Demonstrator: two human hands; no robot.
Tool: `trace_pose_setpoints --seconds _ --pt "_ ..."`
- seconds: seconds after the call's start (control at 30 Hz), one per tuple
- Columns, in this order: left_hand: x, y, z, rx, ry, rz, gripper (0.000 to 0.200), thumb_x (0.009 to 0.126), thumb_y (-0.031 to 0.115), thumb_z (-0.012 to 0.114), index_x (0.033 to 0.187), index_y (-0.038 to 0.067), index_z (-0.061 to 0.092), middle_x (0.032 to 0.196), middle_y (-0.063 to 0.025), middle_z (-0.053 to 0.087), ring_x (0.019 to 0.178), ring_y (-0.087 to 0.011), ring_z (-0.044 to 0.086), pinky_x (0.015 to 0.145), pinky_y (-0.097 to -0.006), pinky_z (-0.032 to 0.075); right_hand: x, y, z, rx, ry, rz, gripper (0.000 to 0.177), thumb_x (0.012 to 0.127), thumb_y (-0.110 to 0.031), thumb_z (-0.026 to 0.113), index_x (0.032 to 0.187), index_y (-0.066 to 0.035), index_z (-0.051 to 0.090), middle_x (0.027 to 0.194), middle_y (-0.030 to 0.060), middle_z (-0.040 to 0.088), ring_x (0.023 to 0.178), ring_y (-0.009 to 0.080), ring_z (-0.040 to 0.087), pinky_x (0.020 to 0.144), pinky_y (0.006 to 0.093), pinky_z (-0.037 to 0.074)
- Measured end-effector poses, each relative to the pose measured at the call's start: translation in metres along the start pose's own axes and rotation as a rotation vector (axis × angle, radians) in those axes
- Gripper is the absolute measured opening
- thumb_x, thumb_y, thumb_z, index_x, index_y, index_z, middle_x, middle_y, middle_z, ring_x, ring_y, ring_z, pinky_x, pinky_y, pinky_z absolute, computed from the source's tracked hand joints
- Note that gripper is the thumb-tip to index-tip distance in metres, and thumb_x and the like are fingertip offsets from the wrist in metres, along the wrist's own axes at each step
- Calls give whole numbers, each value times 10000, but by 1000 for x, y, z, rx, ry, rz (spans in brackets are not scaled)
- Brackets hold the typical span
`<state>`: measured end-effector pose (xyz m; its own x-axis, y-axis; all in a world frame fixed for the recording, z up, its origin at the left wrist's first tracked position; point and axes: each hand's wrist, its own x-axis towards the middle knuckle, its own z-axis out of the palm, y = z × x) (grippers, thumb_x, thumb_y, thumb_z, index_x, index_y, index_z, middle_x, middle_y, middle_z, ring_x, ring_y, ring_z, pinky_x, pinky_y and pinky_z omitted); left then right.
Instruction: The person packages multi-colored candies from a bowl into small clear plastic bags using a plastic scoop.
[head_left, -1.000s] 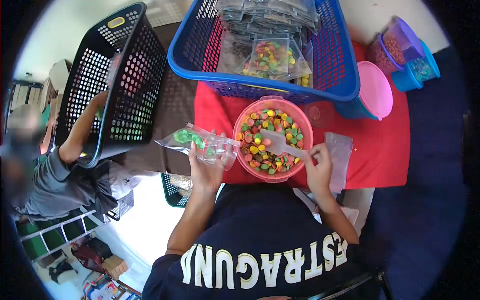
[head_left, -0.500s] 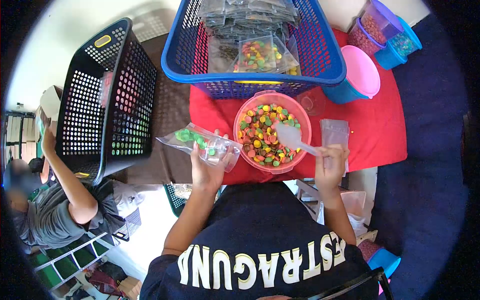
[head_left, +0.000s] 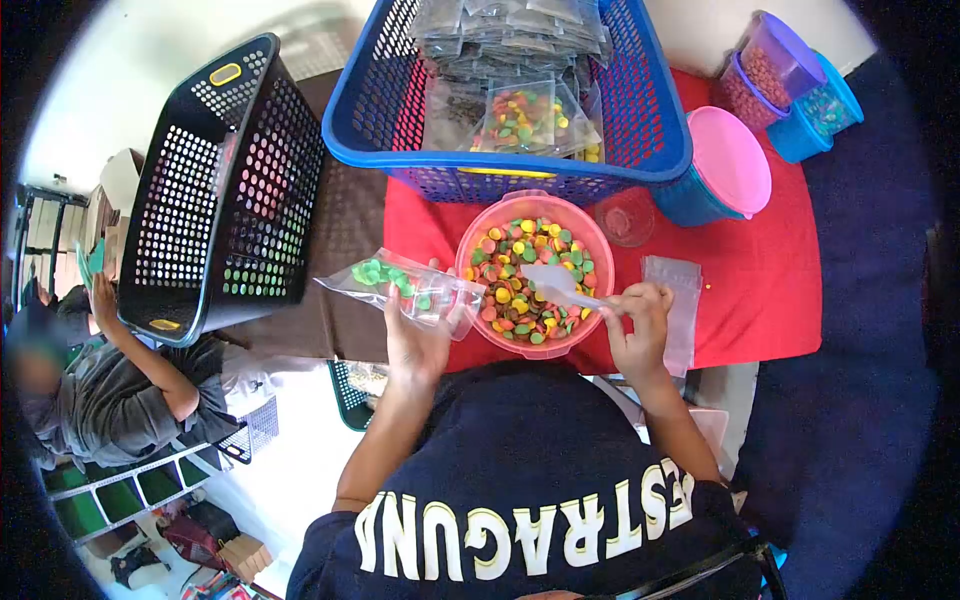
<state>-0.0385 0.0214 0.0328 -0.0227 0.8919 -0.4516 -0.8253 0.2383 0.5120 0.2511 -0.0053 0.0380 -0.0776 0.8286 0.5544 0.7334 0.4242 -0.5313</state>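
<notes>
My left hand (head_left: 415,347) is closed around a clear plastic bag (head_left: 447,297), held to the left of the pink bowl. Green pieces (head_left: 372,272) show in the bag's far end, and its near end points at the bowl. In my right hand (head_left: 640,325) is a pale plastic spoon (head_left: 556,284), gripped by its handle. The spoon's head is over the pink bowl (head_left: 605,250), seemingly touching the heap of small red, yellow, green and brown round pieces (head_left: 518,250). Flat clear bags (head_left: 682,300) lie on the red cloth beside my right hand.
A blue basket (head_left: 375,160) with many filled packets (head_left: 520,115) stands behind the bowl. A tall black basket (head_left: 265,190) is at left, a pink-lidded tub (head_left: 733,165) at right. Beyond the black basket, a person (head_left: 130,385) raises one hand.
My right hand has moved left and slightly down, taking the spoon further over the bowl. My left hand and bag stay nearly still. The other person's arm has lowered.
</notes>
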Motion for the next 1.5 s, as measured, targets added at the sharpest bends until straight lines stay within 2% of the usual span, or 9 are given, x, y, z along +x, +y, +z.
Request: trace_pose_setpoints --seconds 0.03,0.07,0.3,0.43,0.53,0.73,1.0,1.2,1.5 --pt "-1 -3 -1 -4 -13 23 648 934 516 563 1436 153 374 1438 -107 450 1296 -326 449 1079 -527 405 2 0 -1 -5 10 -8 223 761 -65 772 921 -115 625 835 23 588 807 208 559 849 434 332" --pt "-1 -5 -8 -28 -26 13 708 908 499 621 1473 214 303 1491 -109 406 1340 -320 409 1111 -554 343 2 0 -2 -10 20 -18 221 763 -60 769 918 -115 622 837 22 592 807 208 559 846 434 335" --pt "-2 -10 -9 -78 -10 34 676 893 492 645 1425 209 339 1460 -104 436 1330 -312 430 1092 -542 376 8 16 -4 -20 54 -37 210 757 -43 763 897 -114 623 790 7 590 798 204 560 825 420 346" --pt "-7 -13 -2 -35 -24 61 713 887 514 644 1442 206 319 1458 -106 439 1326 -312 434 1078 -540 387 4 16 3 -77 12 -46 181 768 -50 757 879 -108 627 766 7 584 785 204 557 814 418 342" --pt "-10 -14 3 -37 9 61 622 939 509 564 1415 145 393 1419 -99 479 1283 -302 484 1038 -481 454 1 15 6 -82 -16 -68 163 781 -33 735 873 -93 615 826 35 607 791 229 559 826 403 346" --pt "-9 -15 10 -21 39 74 644 925 518 584 1416 150 389 1414 -99 483 1255 -302 505 1039 -486 451 11 15 -5 -23 -28 27 128 779 -88 756 832 -107 641 748 8 573 761 201 545 805 415 324" --pt "-1 -16 9 -24 22 63 641 922 505 594 1417 157 384 1417 -101 481 1238 -319 513 1044 -534 445 27 -3 -23 -64 -115 -128 152 756 -106 772 816 -112 632 715 -18 554 715 195 535 775 418 313" --pt "0 -20 13 -1 51 101 659 930 523 567 1439 161 355 1436 -104 464 1250 -325 504 1041 -550 443 32 -4 -18 -45 -134 -95 163 748 -100 775 800 -104 621 718 -5 556 740 200 540 797 426 326" --pt "-1 -19 11 33 30 68 683 938 533 540 1469 171 309 1481 -99 424 1319 -318 448 1066 -544 415 42 10 -14 -154 24 -101 176 738 -92 783 792 -115 617 716 4 548 754 201 542 801 439 330"
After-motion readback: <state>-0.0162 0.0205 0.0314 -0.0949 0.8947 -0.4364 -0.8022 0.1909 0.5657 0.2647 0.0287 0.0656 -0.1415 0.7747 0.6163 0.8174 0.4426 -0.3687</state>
